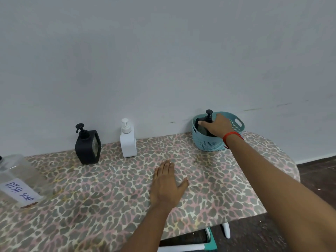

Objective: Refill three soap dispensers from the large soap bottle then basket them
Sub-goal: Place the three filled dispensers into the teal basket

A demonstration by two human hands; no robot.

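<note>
A teal basket (209, 142) stands at the table's far right by the wall. Inside it is a black soap dispenser (203, 127) with its pump sticking up. My right hand (217, 126) reaches into the basket and grips that dispenser's body. A second black dispenser (87, 146) and a white dispenser (128, 140) stand upright against the wall, left of the basket. The large clear bottle labelled DISH SOAP (17, 180) sits at the left edge, partly cut off. My left hand (166, 184) lies flat on the table, fingers apart, holding nothing.
The table (109, 206) has a leopard-print cover and a rounded right end. A pale wall runs right behind the dispensers. Dark floor and white and teal frame legs (211, 239) show under the near right edge.
</note>
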